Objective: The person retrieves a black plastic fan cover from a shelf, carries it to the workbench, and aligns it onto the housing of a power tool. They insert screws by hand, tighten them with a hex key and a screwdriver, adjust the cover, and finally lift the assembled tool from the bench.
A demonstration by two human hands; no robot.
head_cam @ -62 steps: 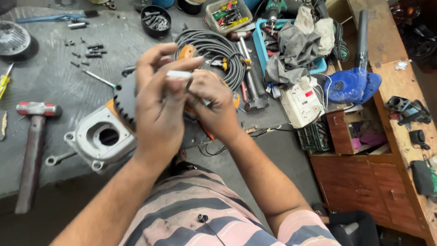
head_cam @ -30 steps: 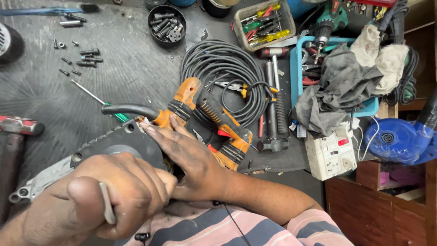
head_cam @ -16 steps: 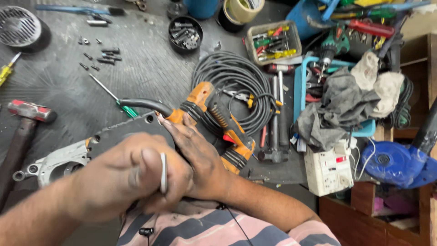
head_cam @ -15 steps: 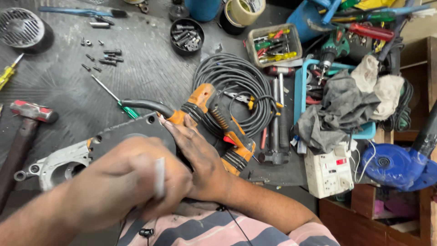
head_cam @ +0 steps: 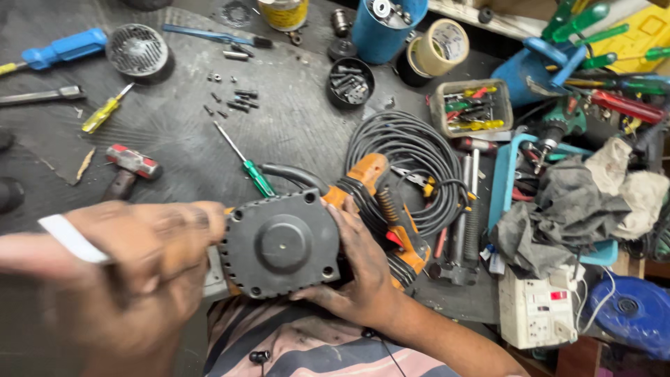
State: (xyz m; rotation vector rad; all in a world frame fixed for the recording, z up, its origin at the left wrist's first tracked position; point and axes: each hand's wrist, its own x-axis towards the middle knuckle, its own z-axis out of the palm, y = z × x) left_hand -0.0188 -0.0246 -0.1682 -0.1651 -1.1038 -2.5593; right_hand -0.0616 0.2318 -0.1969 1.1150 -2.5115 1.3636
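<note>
Right hand (head_cam: 356, 269) is clamped on the orange power tool (head_cam: 328, 230), black end cover (head_cam: 279, 244) up. Left hand (head_cam: 132, 279), blurry, has its fingers pinched on a small white piece (head_cam: 70, 237). Looks mid-reassembly, so lining it up comes next.

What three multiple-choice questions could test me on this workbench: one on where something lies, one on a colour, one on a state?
1. Where does the coiled black cable lie?
A. Behind the orange power tool
B. Under the hammer
C. Inside the blue tub

2. What colour is the handle of the screwdriver just beyond the tool's round cover?
A. Red
B. Green
C. White

3. What is the right hand doing?
A. Resting flat on the mat
B. Gripping the hammer
C. Holding the orange power tool by its dark round cover

Answers: 1 A, the coil sits just past the tool's orange body. 2 B, its handle is plainly green. 3 C, the fingers wrap the cover's edge, while the left hand pinches a small white piece.
</note>
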